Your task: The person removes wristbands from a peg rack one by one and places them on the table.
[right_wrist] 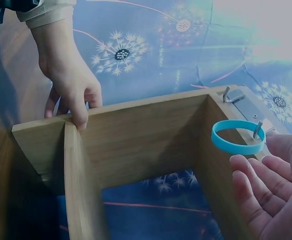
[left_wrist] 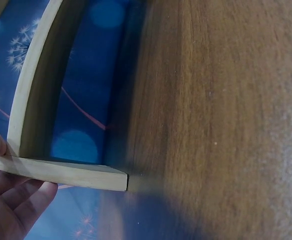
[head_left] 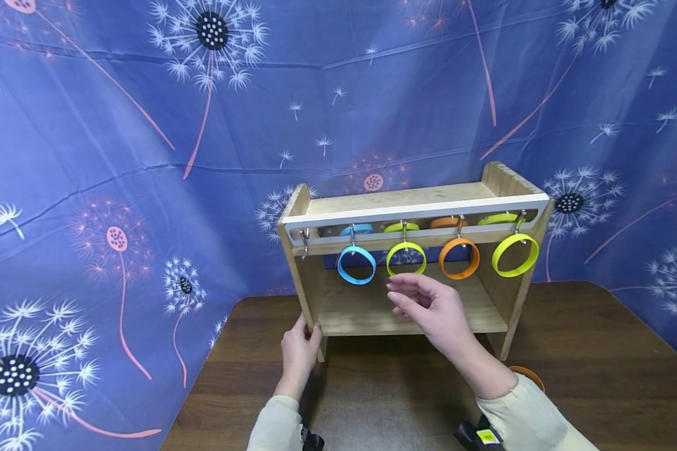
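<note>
My left hand grips the lower left side panel of a small wooden shelf; in the left wrist view its thumb and fingers lie on either side of the board. My right hand is raised before the shelf, fingers slightly bent, with nothing visible between them. It is nearest the yellow-green silicone band hanging from a hook. A blue band hangs to the left, an orange band and another yellow-green band to the right. The leftmost hook carries no band.
The hooks hang on a pale metal rail along the shelf's upper front. Another orange band lies on the brown table, partly hidden by the right sleeve. Behind the shelf hangs a blue dandelion-print cloth.
</note>
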Demonstrator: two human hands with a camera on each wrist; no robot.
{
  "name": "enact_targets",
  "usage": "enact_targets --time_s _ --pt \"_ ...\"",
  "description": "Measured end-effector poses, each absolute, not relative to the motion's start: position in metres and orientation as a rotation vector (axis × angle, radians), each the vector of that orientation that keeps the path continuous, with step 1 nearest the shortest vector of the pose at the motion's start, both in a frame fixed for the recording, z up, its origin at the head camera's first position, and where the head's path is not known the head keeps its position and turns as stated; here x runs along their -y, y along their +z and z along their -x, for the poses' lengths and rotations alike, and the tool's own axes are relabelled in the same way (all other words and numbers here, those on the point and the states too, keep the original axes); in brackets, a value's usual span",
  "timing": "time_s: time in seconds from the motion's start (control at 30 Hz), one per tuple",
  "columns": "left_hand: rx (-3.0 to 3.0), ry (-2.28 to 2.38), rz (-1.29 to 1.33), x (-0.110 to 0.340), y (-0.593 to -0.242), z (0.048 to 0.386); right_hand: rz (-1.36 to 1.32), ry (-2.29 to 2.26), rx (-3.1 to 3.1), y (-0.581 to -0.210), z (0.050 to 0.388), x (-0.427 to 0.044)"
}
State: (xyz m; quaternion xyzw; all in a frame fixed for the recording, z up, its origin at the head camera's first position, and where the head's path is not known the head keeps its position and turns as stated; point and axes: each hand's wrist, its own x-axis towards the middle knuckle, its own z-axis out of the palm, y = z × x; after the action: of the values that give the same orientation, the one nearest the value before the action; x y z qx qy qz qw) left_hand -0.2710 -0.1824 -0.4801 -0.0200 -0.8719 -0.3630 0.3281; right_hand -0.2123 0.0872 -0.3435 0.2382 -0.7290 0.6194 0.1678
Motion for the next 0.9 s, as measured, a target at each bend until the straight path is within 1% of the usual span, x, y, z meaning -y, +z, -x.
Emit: enact_targets --time_s 0.67,0.9 --pt "2.288 -0.968 0.036 0.182 -0.481 0.270 -0.635 1.751 2.035 -0.342 0.221 -0.078" --pt "2.277 -0.965 0.049 0.182 -0.479 0.269 -0.669 1.745 2.002 -0.338 0.221 -0.073"
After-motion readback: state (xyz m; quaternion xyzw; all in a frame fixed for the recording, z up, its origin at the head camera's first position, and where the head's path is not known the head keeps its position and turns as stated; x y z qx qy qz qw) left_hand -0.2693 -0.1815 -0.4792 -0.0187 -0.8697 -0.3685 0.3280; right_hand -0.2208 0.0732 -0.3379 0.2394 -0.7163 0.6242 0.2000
